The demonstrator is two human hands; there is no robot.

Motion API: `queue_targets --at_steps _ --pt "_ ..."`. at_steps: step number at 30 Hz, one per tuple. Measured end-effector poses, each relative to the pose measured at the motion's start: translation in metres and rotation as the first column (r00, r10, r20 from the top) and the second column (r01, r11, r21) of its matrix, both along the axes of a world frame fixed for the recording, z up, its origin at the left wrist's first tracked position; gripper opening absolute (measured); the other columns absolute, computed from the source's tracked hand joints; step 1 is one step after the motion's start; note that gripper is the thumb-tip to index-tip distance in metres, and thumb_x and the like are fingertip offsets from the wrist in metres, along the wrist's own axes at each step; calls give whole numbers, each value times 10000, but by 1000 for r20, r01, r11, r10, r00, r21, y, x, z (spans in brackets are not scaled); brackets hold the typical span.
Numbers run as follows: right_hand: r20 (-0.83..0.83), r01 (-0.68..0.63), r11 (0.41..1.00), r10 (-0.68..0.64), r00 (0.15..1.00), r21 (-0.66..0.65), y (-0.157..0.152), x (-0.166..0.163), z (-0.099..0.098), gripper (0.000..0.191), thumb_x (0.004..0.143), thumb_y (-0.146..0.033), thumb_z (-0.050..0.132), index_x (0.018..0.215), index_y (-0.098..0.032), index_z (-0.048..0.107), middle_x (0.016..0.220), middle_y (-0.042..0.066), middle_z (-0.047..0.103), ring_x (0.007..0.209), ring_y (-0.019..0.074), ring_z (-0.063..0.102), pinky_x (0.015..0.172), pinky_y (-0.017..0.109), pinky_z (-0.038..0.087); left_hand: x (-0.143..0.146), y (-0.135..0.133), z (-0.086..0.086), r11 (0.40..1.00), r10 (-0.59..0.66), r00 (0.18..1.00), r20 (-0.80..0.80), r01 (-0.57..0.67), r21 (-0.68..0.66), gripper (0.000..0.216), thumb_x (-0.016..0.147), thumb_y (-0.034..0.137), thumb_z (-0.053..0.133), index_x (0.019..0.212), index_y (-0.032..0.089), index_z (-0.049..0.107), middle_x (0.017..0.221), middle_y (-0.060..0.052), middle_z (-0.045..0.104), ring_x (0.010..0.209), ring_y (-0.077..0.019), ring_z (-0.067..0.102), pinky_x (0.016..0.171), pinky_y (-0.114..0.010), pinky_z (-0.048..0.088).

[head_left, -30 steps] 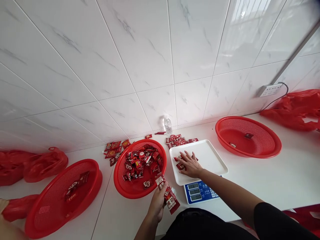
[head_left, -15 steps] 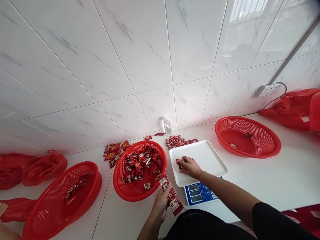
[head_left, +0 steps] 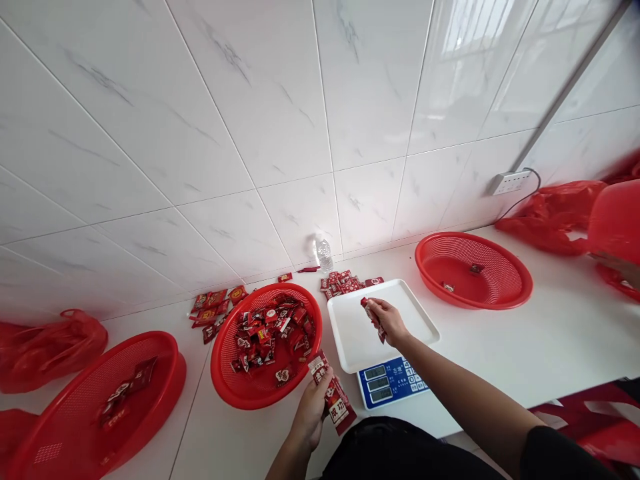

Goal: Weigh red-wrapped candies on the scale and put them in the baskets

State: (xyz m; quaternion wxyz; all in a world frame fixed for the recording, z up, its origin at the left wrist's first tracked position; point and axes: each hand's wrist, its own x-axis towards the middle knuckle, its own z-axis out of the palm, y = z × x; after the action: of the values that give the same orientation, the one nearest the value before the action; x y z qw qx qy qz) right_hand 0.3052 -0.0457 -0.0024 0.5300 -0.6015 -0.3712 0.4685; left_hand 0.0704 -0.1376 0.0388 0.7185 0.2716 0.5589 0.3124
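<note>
My left hand (head_left: 314, 405) grips a long red printed packet (head_left: 336, 400) close to the rim of the middle red basket (head_left: 218, 370). That basket holds many small red wrapped packets (head_left: 270, 333). Over the white tray (head_left: 353, 343) of a blue scale (head_left: 393, 381), my right hand (head_left: 387, 321) pinches a small red wrapped packet (head_left: 369, 308), partly hidden by the fingers. The tray's visible surface is bare beneath it.
Red packets lie in piles (head_left: 343, 283) behind the tray and left of the basket. A clear bottle (head_left: 324, 253) stands by the wall. Red baskets (head_left: 520, 283) flank both sides. Red plastic bags (head_left: 555, 217) and a power strip (head_left: 510, 181) are at right, with another person's hand (head_left: 617, 268) beyond.
My right hand has lifted a small packet up from the tray. My left hand still holds the long packet. The whole view has shifted slightly, and another person's hand now shows at the right edge.
</note>
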Motion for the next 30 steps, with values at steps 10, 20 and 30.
queue_targets --at_steps 10,20,30 --pt "-589 358 917 -389 708 -175 -1 177 20 242 871 -345 471 677 -202 483 430 -76 445 351 77 435 384 180 410 5 6 2 999 -31 998 -52 29 -40 414 651 545 659 748 174 504 645 16 530 602 -120 516 592 -236 393" --pt "-461 550 814 -567 682 -188 -5 253 32 602 901 -475 -22 829 -179 497 834 42 571 720 138 636 648 386 504 8 5 6 998 -52 996 -66 50 -29 412 675 555 633 776 168 532 645 9 543 600 -128 529 593 -244 396" --pt "172 36 992 -15 985 -120 -23 156 11 494 749 -368 583 1214 -223 497 1352 114 418 1091 236 529 855 369 467 9 6 -1 998 -41 997 -62 38 -46 433 630 558 669 756 167 534 641 12 548 585 -124 527 576 -238 386"
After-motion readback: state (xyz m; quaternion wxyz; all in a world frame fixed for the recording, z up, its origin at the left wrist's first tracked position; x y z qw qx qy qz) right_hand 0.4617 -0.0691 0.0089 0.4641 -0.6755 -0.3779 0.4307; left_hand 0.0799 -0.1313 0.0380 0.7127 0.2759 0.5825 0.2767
